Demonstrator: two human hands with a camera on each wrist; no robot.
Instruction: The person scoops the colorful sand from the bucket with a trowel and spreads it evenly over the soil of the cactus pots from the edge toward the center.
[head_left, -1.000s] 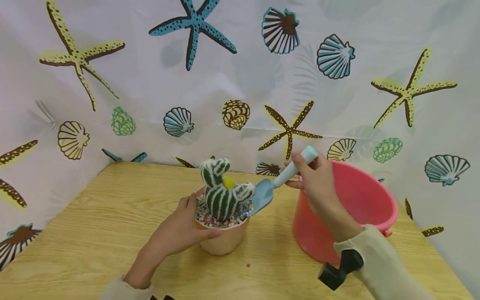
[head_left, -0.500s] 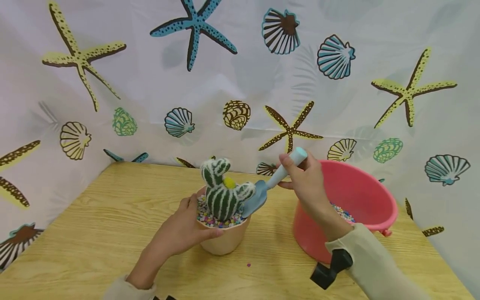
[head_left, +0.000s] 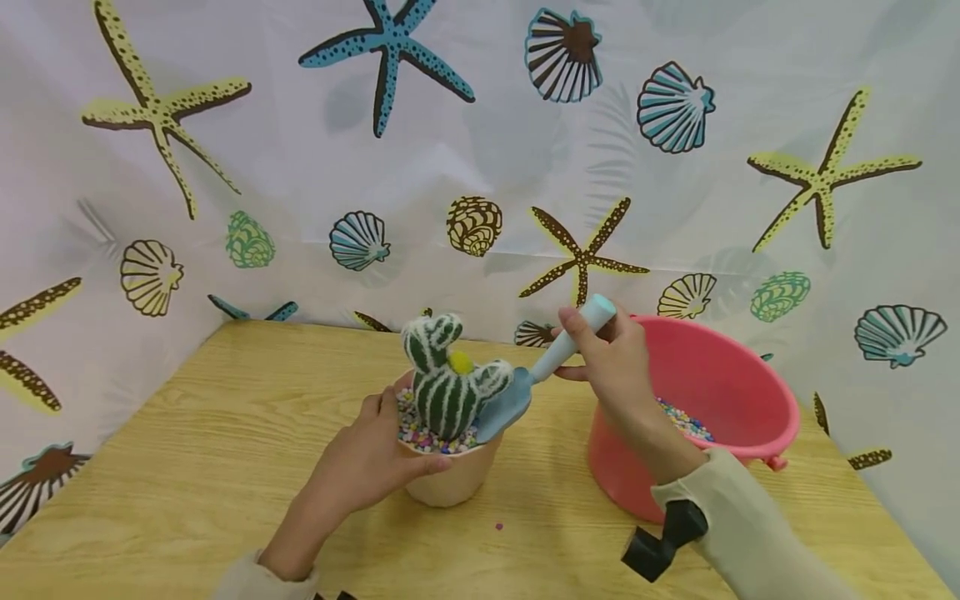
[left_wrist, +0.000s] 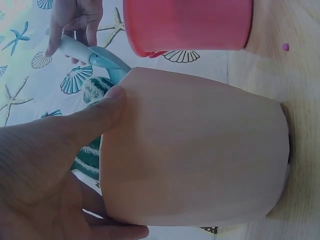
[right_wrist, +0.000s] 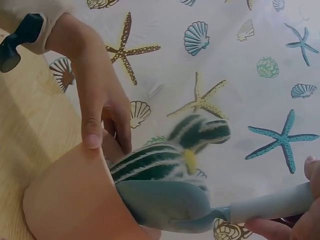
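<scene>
A knitted-looking green cactus with white stripes and a yellow ball stands in a peach flower pot. Colourful pebbles fill the pot around it. My left hand grips the pot's rim from the left, thumb in front. With my right hand I hold a blue trowel by its pale handle. The trowel's blade slants down inside the pot's right rim, its tip at the pebbles beside the cactus. In the left wrist view the pot largely hides the cactus.
A pink bucket stands on the wooden table at the right, with more pebbles inside. One small dark pink pebble lies on the table in front of the pot. A sea-patterned cloth hangs behind.
My right hand has moved left and the trowel's blade has shifted left and lower over the pot's pebbles. Pebbles inside the bucket have come into sight. My left hand keeps its grip.
</scene>
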